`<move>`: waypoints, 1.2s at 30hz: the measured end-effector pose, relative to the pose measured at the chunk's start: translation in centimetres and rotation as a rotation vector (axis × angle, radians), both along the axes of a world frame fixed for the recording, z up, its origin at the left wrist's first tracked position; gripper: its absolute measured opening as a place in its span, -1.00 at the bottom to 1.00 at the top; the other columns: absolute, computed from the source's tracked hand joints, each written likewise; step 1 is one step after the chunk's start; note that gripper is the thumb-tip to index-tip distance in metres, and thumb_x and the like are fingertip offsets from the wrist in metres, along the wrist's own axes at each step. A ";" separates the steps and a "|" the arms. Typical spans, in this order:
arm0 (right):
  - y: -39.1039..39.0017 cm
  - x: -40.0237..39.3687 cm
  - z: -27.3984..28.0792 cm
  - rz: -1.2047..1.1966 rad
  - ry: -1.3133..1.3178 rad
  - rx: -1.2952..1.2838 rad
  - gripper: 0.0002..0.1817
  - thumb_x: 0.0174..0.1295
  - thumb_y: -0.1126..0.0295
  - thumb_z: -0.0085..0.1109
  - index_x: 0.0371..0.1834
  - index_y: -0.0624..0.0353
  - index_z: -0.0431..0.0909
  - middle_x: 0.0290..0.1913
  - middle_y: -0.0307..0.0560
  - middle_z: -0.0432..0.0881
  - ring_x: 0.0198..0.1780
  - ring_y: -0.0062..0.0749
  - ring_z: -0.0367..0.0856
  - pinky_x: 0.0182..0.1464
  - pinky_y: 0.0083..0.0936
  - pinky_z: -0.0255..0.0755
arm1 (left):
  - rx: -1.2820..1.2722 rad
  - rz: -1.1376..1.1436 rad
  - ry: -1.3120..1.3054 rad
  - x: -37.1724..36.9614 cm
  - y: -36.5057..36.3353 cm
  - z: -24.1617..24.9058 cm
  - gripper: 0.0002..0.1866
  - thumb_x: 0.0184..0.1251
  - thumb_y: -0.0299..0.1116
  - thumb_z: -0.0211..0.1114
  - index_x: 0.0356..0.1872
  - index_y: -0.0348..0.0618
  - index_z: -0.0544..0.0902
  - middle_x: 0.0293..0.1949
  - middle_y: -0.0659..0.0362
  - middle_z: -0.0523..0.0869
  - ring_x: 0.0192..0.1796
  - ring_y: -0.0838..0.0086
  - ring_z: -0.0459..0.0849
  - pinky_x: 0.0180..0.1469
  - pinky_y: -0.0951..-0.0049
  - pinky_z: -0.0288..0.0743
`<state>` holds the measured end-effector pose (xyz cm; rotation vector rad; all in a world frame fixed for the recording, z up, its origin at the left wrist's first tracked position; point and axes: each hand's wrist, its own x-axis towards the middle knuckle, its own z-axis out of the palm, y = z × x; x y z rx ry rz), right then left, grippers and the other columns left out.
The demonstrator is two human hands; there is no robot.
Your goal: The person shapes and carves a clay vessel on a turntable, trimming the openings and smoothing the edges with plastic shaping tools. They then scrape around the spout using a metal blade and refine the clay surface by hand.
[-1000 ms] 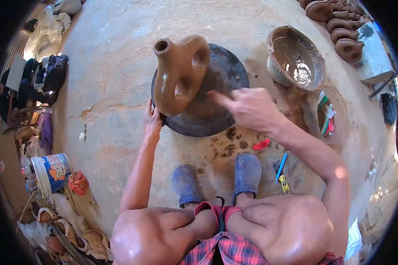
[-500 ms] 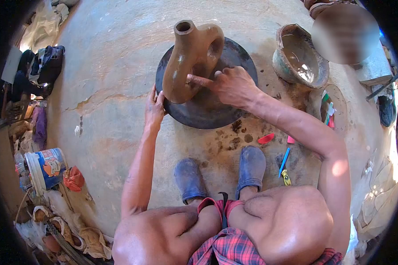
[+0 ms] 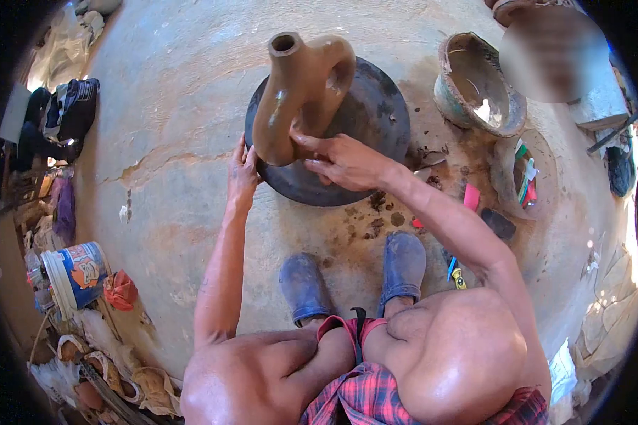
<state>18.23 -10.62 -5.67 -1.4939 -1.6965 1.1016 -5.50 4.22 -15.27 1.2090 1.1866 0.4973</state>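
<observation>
A brown clay vessel [image 3: 283,92] with an open round neck and a looping tube stands on a dark round disc [image 3: 376,106]. My left hand [image 3: 244,173] is at the disc's left edge beside the vessel's base, with its fingers partly hidden behind the rim. My right hand [image 3: 344,161] touches the inner side of the vessel's lower curve with its fingertips; the fingers are apart and the hand grips nothing.
A water-holding basin [image 3: 446,92] stands at the upper right, with a bowl of tools [image 3: 524,177] below it. Pink pieces [image 3: 471,197], a dark block [image 3: 498,224] and a yellow-handled tool [image 3: 459,278] lie right. A paint bucket [image 3: 78,273] sits left.
My right hand has moved down and left along the vessel, and its fingers have spread. The vessel has shifted slightly left with the disc. My left hand has slid slightly left.
</observation>
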 end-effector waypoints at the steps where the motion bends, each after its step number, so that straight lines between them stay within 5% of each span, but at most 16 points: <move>1: 0.1 -0.1 0.0 -0.014 0.069 -0.028 -0.23 0.59 0.22 0.07 0.80 -0.07 0.00 -0.53 0.05 0.59 -0.43 0.02 0.67 -0.19 -0.07 0.58 | 0.007 -0.009 0.027 -0.1 0.1 -0.2 -0.54 0.71 -0.12 0.19 0.50 0.04 0.51 -0.22 0.25 0.75 -0.43 0.63 0.60 -0.40 0.49 0.57; 5: 0.0 -0.4 0.0 -0.044 0.086 -0.062 -0.29 0.57 0.26 0.03 0.77 -0.10 0.12 -0.51 0.04 0.65 -0.40 0.01 0.72 -0.18 -0.09 0.61 | 0.034 0.019 0.007 0.4 0.1 0.3 -0.54 0.67 -0.13 0.22 0.46 0.02 0.53 -0.12 0.19 0.78 -0.35 0.56 0.70 -0.36 0.46 0.63; 7: -0.1 -0.1 0.4 -0.099 -0.668 0.095 -0.33 0.53 0.30 -0.01 0.72 -0.11 0.24 -0.43 0.07 0.75 -0.33 0.03 0.79 -0.19 -0.07 0.64 | 0.010 -0.005 0.004 -0.3 0.9 -1.2 -0.54 0.62 -0.15 0.26 0.43 0.00 0.54 -0.06 0.16 0.78 -0.26 0.48 0.76 -0.30 0.42 0.69; 10: 0.3 -0.6 0.9 -0.176 -0.826 0.156 -0.36 0.49 0.31 -0.03 0.66 -0.11 0.32 -0.29 0.12 0.81 -0.23 0.05 0.84 -0.19 -0.02 0.67 | 0.047 -0.010 0.045 -0.1 1.2 -1.3 -0.54 0.57 -0.16 0.29 0.40 0.00 0.55 -0.04 0.16 0.78 -0.20 0.45 0.77 -0.27 0.39 0.71; 14: 1.2 -1.9 0.6 -0.154 -0.597 0.027 -0.36 0.47 0.33 -0.02 0.66 -0.06 0.32 -0.21 0.20 0.82 -0.13 0.11 0.83 -0.06 0.04 0.67 | 0.033 0.007 0.042 0.0 1.3 -1.2 -0.53 0.54 -0.13 0.32 0.38 0.01 0.55 0.00 0.16 0.77 -0.16 0.42 0.78 -0.26 0.35 0.72; 16: 1.7 -1.6 -0.1 -0.125 0.162 0.158 -0.34 0.45 0.32 0.01 0.65 -0.01 0.30 -0.15 0.25 0.81 -0.07 0.20 0.81 0.03 0.08 0.66 | 0.033 0.031 0.065 -0.2 1.5 -1.9 -0.48 0.51 -0.07 0.35 0.40 0.03 0.54 0.04 0.14 0.76 -0.13 0.40 0.79 -0.24 0.32 0.73; 19: 1.3 -1.6 -0.2 -0.112 0.369 -0.033 -0.33 0.42 0.33 0.09 0.62 0.10 0.32 -0.08 0.29 0.80 -0.02 0.27 0.79 0.09 0.12 0.64 | 0.039 0.014 0.073 -0.2 1.5 -1.9 -0.47 0.51 -0.07 0.34 0.41 0.03 0.53 0.05 0.14 0.76 -0.12 0.39 0.78 -0.23 0.32 0.73; 20: 1.1 -1.7 -1.0 -0.119 0.373 -0.034 -0.33 0.42 0.33 0.09 0.62 0.10 0.32 -0.08 0.29 0.80 -0.02 0.27 0.79 0.09 0.12 0.64 | 0.041 0.009 0.074 -0.1 1.4 -1.7 -0.47 0.52 -0.07 0.34 0.41 0.03 0.53 0.05 0.14 0.76 -0.12 0.39 0.78 -0.23 0.31 0.73; 22: 1.3 -1.7 -2.1 -0.226 -0.278 0.069 -0.33 0.45 0.31 0.16 0.65 -0.04 0.35 -0.18 0.11 0.80 -0.20 -0.05 0.76 0.03 -0.12 0.60 | 0.047 0.004 0.077 0.0 1.6 -1.4 -0.47 0.52 -0.07 0.33 0.42 0.03 0.52 0.06 0.13 0.75 -0.11 0.39 0.78 -0.22 0.31 0.73; 26: 1.4 -2.1 -0.5 -0.227 -0.168 0.143 -0.35 0.45 0.31 0.14 0.63 -0.05 0.39 -0.13 0.17 0.81 -0.13 0.15 0.77 0.06 -0.04 0.60 | 0.051 -0.007 0.087 0.0 1.5 -1.3 -0.46 0.53 -0.08 0.32 0.43 0.03 0.50 0.07 0.12 0.75 -0.09 0.38 0.78 -0.20 0.30 0.73; 28: 0.8 -2.4 0.8 -0.258 0.418 0.106 -0.45 0.42 0.25 0.09 0.50 -0.09 0.50 -0.06 0.32 0.79 -0.01 0.31 0.76 0.11 0.21 0.61 | 0.052 -0.008 0.091 0.1 1.6 -1.2 -0.46 0.54 -0.08 0.32 0.44 0.03 0.49 0.07 0.12 0.74 -0.09 0.38 0.78 -0.19 0.29 0.73; 29: 0.8 -2.6 -0.1 -0.261 0.423 0.108 -0.45 0.42 0.25 0.09 0.50 -0.09 0.50 -0.06 0.32 0.79 -0.01 0.31 0.76 0.11 0.21 0.61 | 0.053 -0.013 0.095 0.1 1.7 -1.2 -0.46 0.54 -0.08 0.32 0.44 0.03 0.49 0.08 0.12 0.74 -0.08 0.37 0.78 -0.19 0.29 0.73; 31: 0.7 -2.9 -1.3 -0.338 -0.013 0.189 -0.53 0.43 0.23 0.10 0.40 -0.04 0.57 -0.10 0.32 0.78 -0.04 0.32 0.76 0.04 0.18 0.64 | 0.055 -0.015 0.100 0.1 1.7 -1.1 -0.45 0.54 -0.08 0.31 0.45 0.03 0.48 0.08 0.11 0.74 -0.08 0.37 0.78 -0.18 0.29 0.73; 36: 0.8 -3.2 -0.4 -0.410 -0.097 0.240 -0.57 0.40 0.31 0.17 0.32 0.04 0.63 -0.21 0.19 0.77 -0.11 0.19 0.78 -0.08 0.06 0.64 | 0.059 -0.019 0.114 0.0 1.7 -0.9 -0.44 0.56 -0.08 0.30 0.47 0.03 0.46 0.10 0.10 0.73 -0.06 0.36 0.77 -0.16 0.28 0.73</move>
